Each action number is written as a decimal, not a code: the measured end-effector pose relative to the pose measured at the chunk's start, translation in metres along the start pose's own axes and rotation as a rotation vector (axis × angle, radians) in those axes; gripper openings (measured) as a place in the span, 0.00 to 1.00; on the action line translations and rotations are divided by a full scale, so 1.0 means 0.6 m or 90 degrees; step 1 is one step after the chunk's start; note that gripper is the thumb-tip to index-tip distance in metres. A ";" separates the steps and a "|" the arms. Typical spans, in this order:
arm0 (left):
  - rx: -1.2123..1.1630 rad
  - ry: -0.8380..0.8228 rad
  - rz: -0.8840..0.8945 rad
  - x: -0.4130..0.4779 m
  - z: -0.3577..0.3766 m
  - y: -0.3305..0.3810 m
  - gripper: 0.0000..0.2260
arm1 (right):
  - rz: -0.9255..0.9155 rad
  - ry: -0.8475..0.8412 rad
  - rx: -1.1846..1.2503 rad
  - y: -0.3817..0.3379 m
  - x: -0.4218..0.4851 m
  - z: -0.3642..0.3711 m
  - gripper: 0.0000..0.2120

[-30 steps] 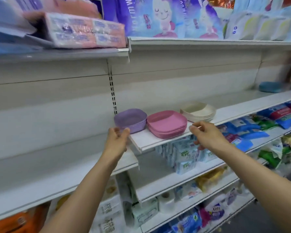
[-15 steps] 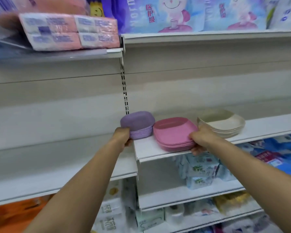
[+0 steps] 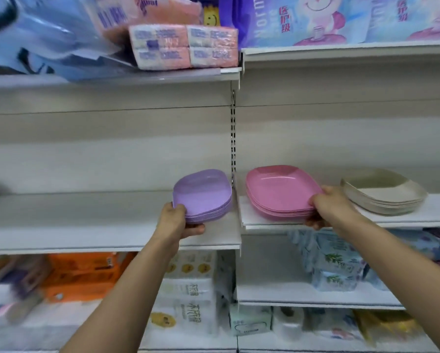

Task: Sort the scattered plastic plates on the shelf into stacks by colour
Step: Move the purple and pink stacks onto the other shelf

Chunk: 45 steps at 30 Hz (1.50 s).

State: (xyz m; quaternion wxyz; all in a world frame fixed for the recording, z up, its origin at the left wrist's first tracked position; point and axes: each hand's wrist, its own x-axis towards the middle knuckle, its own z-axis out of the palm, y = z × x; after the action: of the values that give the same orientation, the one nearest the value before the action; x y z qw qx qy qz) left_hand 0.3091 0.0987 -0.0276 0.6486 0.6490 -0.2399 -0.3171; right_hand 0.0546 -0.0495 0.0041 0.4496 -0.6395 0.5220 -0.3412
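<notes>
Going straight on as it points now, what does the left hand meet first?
Probably the shelf's back wall; the left hand, gripping the purple plates, has nothing else ahead. Depth is unclear.

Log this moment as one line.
left hand: holds purple stack | right hand: holds pink stack | beige stack: rests on shelf

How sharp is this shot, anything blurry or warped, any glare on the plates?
Head view: the purple stack, the pink stack, the left hand and the right hand are fairly sharp; the left edge smears, worst at the orange packs and blue bags; shelf edges bow slightly from the wide lens; light is soft and even, no hard glare on either stack.
</notes>
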 end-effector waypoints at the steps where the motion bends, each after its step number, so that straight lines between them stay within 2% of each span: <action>1: -0.009 0.010 -0.002 -0.013 -0.021 -0.003 0.13 | -0.012 -0.019 -0.011 -0.006 -0.008 0.013 0.11; 11: -0.059 0.135 0.009 -0.092 -0.276 -0.018 0.14 | -0.062 -0.149 0.008 -0.077 -0.115 0.224 0.11; 14: -0.051 0.165 0.023 -0.099 -0.366 -0.011 0.11 | -0.067 -0.171 0.028 -0.100 -0.148 0.311 0.12; 21: -0.016 0.206 0.005 -0.111 -0.627 -0.009 0.14 | -0.031 -0.225 0.027 -0.152 -0.238 0.544 0.07; 28: -0.018 0.243 -0.010 -0.114 -0.850 -0.013 0.13 | -0.002 -0.259 0.088 -0.198 -0.333 0.754 0.07; 35: -0.036 0.279 -0.019 -0.090 -1.006 -0.011 0.14 | -0.002 -0.302 0.078 -0.262 -0.368 0.922 0.07; 45: -0.023 0.317 -0.025 0.033 -1.185 -0.005 0.14 | -0.018 -0.324 0.074 -0.342 -0.318 1.159 0.06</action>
State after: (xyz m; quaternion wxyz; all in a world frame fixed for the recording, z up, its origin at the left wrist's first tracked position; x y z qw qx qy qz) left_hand 0.8362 0.5751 -0.0624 0.6927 0.7002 -0.0541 -0.1642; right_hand 0.7163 0.2990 -0.0510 0.5978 -0.6850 0.3627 -0.2045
